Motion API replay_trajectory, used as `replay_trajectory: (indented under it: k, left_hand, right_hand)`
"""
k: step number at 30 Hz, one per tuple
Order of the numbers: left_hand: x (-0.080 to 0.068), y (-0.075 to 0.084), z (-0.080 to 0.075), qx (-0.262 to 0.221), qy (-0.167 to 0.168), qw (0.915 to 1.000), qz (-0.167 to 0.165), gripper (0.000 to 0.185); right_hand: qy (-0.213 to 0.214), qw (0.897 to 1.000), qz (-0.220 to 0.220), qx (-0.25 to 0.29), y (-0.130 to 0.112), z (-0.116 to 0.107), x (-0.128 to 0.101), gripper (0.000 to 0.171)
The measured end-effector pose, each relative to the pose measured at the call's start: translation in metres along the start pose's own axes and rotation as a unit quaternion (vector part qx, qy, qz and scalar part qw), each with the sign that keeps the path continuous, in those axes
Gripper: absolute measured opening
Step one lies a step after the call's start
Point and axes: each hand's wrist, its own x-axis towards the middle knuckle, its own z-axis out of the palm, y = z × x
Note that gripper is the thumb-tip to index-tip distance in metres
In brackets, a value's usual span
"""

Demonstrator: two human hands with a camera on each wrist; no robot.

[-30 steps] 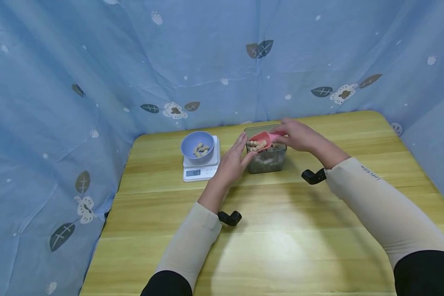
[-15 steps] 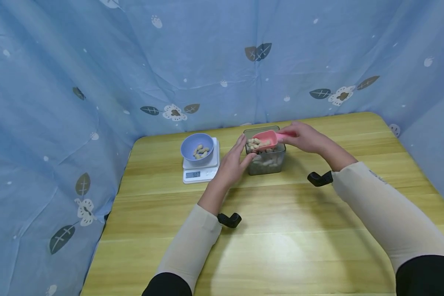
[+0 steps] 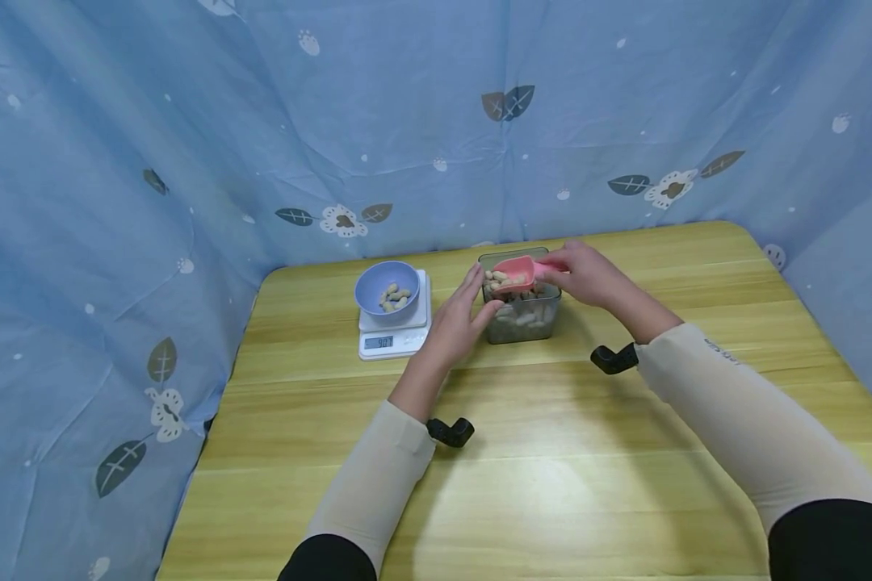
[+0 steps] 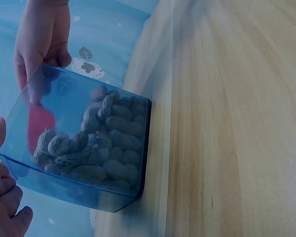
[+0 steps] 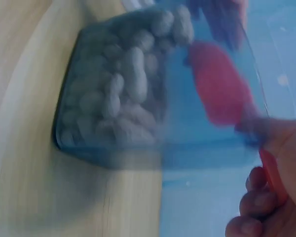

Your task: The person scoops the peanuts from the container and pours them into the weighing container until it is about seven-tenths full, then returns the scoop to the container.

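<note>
A smoky see-through container (image 3: 541,327) partly filled with unshelled peanuts (image 4: 121,126) stands toward the back of the table. My right hand (image 3: 589,274) grips the handle of a pink scoop (image 3: 521,269), whose head is inside the container's mouth. Several peanuts lie at the front of the scoop in the head view. My left hand (image 3: 452,324) rests at the container's left side, fingers extended along the wall and thumb by the front rim. The right wrist view shows the scoop (image 5: 219,84) through the clear wall, above the pile.
Left of the container, a white kitchen scale (image 3: 409,343) with a lit display carries a purple bowl (image 3: 366,292) holding several peanuts. The wooden table (image 3: 523,484) ends at the back against a blue patterned curtain (image 3: 421,105).
The scoop shifted right and then back slightly left and down into the container, the right hand moving with it. My left hand keeps its place; the bowl and scale stay put.
</note>
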Motion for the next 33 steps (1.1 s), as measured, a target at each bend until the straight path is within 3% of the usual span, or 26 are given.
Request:
replay_trajectory:
  k: [5,12,18,33]
  left_hand:
    - [0.000,0.000,0.000,0.004,0.003,1.0000,0.000,0.072]
    - [-0.001,0.002,0.000,-0.002,0.003,1.0000,-0.004,0.072]
    - [-0.001,0.002,0.000,-0.002,0.004,1.0000,-0.008,0.071]
    - [0.001,0.001,-0.001,-0.011,0.010,0.9999,0.003,0.071]
  right_hand:
    - [-0.010,0.999,0.017,-0.033,-0.009,0.005,0.002,0.037]
    - [-0.005,0.999,0.018,0.030,0.002,-0.005,-0.003,0.037]
    - [-0.017,0.995,0.045,0.083,0.011,-0.011,-0.012,0.043]
    - [-0.005,0.995,0.053,0.080,0.014,-0.027,-0.020,0.049]
